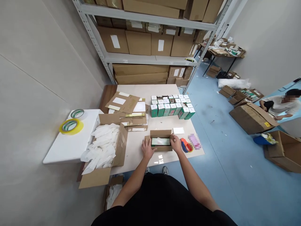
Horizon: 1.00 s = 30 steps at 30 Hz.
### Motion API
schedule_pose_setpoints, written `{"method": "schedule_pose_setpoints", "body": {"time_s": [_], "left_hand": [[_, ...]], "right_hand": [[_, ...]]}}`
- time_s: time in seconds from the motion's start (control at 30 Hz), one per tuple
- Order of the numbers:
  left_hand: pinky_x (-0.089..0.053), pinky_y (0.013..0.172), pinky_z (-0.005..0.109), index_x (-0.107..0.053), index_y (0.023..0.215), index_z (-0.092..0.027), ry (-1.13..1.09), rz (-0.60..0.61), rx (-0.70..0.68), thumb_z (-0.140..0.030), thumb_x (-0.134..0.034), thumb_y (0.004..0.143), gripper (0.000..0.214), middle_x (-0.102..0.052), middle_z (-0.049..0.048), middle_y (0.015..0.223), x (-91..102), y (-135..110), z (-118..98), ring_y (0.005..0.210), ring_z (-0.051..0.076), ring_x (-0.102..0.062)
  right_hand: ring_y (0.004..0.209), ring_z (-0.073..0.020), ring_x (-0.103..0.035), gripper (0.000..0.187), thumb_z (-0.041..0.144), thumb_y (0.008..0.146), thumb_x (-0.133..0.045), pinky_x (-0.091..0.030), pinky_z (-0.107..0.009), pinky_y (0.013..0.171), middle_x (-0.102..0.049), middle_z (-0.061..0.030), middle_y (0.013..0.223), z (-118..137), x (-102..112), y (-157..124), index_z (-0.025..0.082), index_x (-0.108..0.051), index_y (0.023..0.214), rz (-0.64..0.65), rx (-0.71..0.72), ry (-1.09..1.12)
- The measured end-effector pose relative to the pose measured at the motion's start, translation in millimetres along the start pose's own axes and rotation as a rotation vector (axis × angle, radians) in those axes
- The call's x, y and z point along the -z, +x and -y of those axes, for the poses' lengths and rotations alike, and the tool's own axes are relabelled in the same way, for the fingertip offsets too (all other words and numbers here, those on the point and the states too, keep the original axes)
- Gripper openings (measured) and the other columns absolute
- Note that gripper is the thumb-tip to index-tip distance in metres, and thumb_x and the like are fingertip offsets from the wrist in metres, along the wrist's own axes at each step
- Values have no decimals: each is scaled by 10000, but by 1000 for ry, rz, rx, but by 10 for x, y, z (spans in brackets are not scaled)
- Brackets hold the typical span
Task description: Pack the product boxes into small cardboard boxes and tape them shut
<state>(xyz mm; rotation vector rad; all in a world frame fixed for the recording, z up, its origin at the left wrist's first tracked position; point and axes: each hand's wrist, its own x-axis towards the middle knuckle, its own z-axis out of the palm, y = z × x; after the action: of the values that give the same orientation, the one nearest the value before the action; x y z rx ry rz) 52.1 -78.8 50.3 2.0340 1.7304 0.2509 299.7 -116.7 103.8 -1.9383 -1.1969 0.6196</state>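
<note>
A small open cardboard box (161,148) lies on the table in front of me with its flaps raised. Inside it sits a white and green product box (160,141), with something pale and wrinkled on top. My left hand (147,148) grips the cardboard box at its left end, fingers over the side flap and thumb along the near side. At the opposite end my right hand (175,143) is closed on the right edge. A white card (178,130) lies just beyond my right hand. Beside that wrist is a tape dispenser (186,146) in orange and blue.
Rows of green and white boxes (169,109) stand at the back right of the table (136,147). Flattened cartons (124,103) are stacked behind left. A carton of white packing material (121,147) and tape rolls (70,126) sit left. A shelf rises behind; a person sits far right.
</note>
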Motion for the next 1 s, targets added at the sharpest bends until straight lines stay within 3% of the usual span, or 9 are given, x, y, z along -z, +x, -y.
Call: {"method": "schedule_pose_setpoints", "body": {"time_s": [0.07, 0.13, 0.27, 0.37, 0.47, 0.57, 0.77, 0.87, 1.0], "left_hand": [[-316, 1214, 576, -314, 1628, -207, -92, -27, 170, -595, -775, 785, 1036, -212, 192, 1722, 27, -35, 158, 1572, 441, -209], [-409, 1162, 511, -363, 1591, -157, -215, 30, 261, -601, -742, 811, 974, -381, 232, 1643, 59, -54, 308, 1504, 412, -380], [-483, 1091, 371, -549, 1440, -164, -350, 85, 145, -451, -608, 934, 585, -638, 156, 1427, 108, -34, 429, 1342, 283, -586], [-391, 1193, 363, -487, 1516, -178, -302, 19, -45, -402, -558, 964, 600, -494, 139, 1588, 105, -2, 355, 1477, 262, -451], [-357, 1224, 436, -386, 1597, -202, -185, 231, -250, -390, -672, 886, 788, -290, 120, 1711, 54, 6, 263, 1579, 327, -261], [-408, 1173, 513, -273, 1649, -225, -63, 399, -267, -319, -765, 789, 995, -126, 118, 1754, -23, -14, 241, 1591, 423, -156], [-398, 1176, 482, -188, 1669, -270, -78, 363, -319, -305, -712, 837, 985, -59, 106, 1763, -119, -15, 326, 1574, 411, -233], [-417, 1152, 461, -192, 1671, -266, -84, 405, -313, -348, -717, 838, 988, -42, 105, 1763, -112, 11, 359, 1532, 418, -334], [-491, 1062, 449, -244, 1658, -311, -52, 487, -269, -447, -774, 800, 1018, -14, 82, 1766, -53, 74, 383, 1450, 431, -450]], "right_hand": [[1171, -291, -645, 528, 313, 845, -534, -539, -456, 1017, -671, -125, 1358, -36, -13, -38, 197, -655, 1346, -35, -44, -9], [1164, -299, -643, 557, 333, 848, -527, -547, -446, 988, -651, -143, 1385, -77, -19, -78, 182, -635, 1373, -66, -81, -23], [1158, -314, -639, 602, 370, 848, -521, -536, -453, 992, -646, -163, 1380, -153, -42, -146, 151, -610, 1402, -117, -137, -53], [1160, -316, -638, 616, 381, 841, -516, -535, -453, 993, -654, -170, 1363, -190, -87, -198, 140, -607, 1401, -144, -171, -59], [1142, -306, -649, 631, 386, 832, -522, -555, -436, 958, -647, -173, 1375, -216, -139, -282, 143, -597, 1410, -155, -200, -56], [1144, -298, -660, 648, 396, 831, -540, -567, -421, 936, -637, -173, 1400, -261, -148, -396, 151, -584, 1429, -157, -209, -42], [1196, -308, -668, 697, 400, 832, -590, -560, -446, 964, -617, -155, 1453, -400, -7, -557, 207, -529, 1500, -155, -277, -42], [1283, -311, -631, 748, 394, 837, -630, -542, -452, 1011, -597, -137, 1490, -412, 12, -557, 228, -475, 1550, -32, -256, -83], [1393, -303, -555, 854, 360, 776, -747, -467, -458, 1132, -562, -120, 1536, -392, -53, -552, 242, -457, 1571, 318, -173, -119]]}}
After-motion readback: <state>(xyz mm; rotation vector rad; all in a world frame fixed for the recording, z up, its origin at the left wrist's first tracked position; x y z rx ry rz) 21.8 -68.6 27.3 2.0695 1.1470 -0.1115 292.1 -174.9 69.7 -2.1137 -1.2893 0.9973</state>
